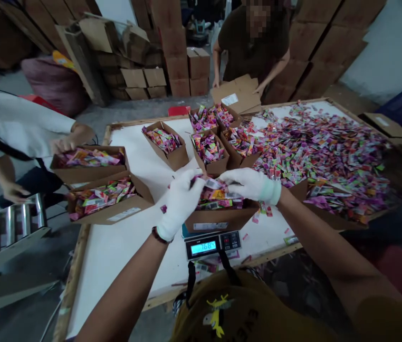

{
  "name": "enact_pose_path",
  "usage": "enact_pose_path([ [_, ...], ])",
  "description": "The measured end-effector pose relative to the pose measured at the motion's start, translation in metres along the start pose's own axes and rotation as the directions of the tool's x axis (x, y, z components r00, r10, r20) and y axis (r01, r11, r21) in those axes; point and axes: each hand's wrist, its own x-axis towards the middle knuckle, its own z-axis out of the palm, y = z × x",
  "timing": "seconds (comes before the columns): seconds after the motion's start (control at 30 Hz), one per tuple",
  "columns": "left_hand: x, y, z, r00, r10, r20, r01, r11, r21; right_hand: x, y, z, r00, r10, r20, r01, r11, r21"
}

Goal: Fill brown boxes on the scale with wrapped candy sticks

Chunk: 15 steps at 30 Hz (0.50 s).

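Head view: pinches a sachet [214,184] with fingers of the right hand [247,183]; curls those of the left hand [182,199] alongside, cannot tell whether gripping. Holds it over the carton [241,220], seated on the digital scale [204,248], near on the bench [126,256], apparently to show weight.

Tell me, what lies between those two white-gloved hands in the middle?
In the head view, small colourful packets show between the left hand and the right hand, at the top of the cardboard box.
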Motion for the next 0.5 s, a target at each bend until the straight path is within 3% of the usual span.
enact_pose_path([
  [0.07, 0.003, -0.004, -0.007, 0.989, -0.068, -0.129, 0.056, 0.994, -0.09, -0.004, 0.002, -0.001, 0.996, 0.017, -0.083, -0.019, 0.999, -0.026],
  [0.13, 0.002, -0.001, -0.01, 0.98, -0.108, -0.167, 0.075, 0.979, -0.19, -0.006, -0.002, -0.002, 0.978, -0.001, -0.209, 0.0, 1.0, -0.005],
  [0.2, -0.002, 0.009, -0.007, 0.99, -0.094, -0.104, 0.064, 0.963, -0.261, -0.004, -0.012, -0.001, 0.959, -0.015, -0.282, 0.029, 0.999, 0.046],
  [0.3, -0.009, 0.023, 0.003, 0.999, -0.038, 0.02, 0.042, 0.956, -0.29, -0.001, -0.028, -0.004, 0.965, -0.03, -0.259, 0.04, 0.999, 0.034],
  [0.37, -0.012, 0.023, 0.001, 1.0, -0.027, 0.011, 0.029, 0.96, -0.279, -0.01, -0.027, -0.013, 0.959, 0.016, -0.284, -0.027, 0.999, -0.035],
  [0.4, -0.012, 0.019, -0.004, 0.999, -0.037, -0.024, 0.029, 0.962, -0.272, -0.019, -0.02, -0.02, 0.936, 0.065, -0.345, -0.098, 0.992, -0.081],
  [0.5, -0.009, -0.008, -0.029, 0.982, -0.145, -0.121, 0.113, 0.965, -0.238, -0.063, 0.02, -0.041, 0.801, 0.196, -0.566, -0.353, 0.918, -0.181],
])
